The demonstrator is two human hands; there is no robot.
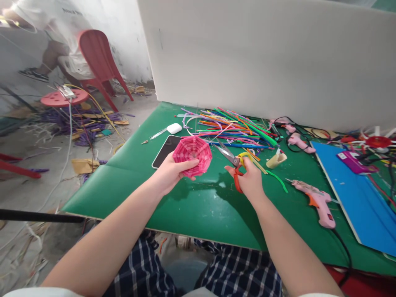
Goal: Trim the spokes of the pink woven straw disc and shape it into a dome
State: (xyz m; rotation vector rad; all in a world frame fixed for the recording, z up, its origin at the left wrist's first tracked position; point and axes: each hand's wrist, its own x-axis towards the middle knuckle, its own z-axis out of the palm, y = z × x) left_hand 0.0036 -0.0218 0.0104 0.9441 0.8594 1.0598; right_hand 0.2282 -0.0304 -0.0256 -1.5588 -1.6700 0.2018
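Over the green table, my left hand (170,173) grips a pink ribbed octagonal disc (192,154) by its lower left side, thumb on its face. The disc looks wound from pipe cleaners around a spoked centre. My right hand (249,177) is closed on scissors (229,156) with orange and yellow handles; their blades point up and left toward the disc, apart from it. Behind the disc lies a smartphone (167,150), partly covered by it. Beyond the scissors is a pile of coloured pipe cleaners (232,128).
A pink glue gun (318,202) lies at the right beside a blue board (355,194); another pink glue gun (298,142) is farther back. A white earbud case (174,128) sits at the back left. A person (71,45) sits near a red chair (97,53).
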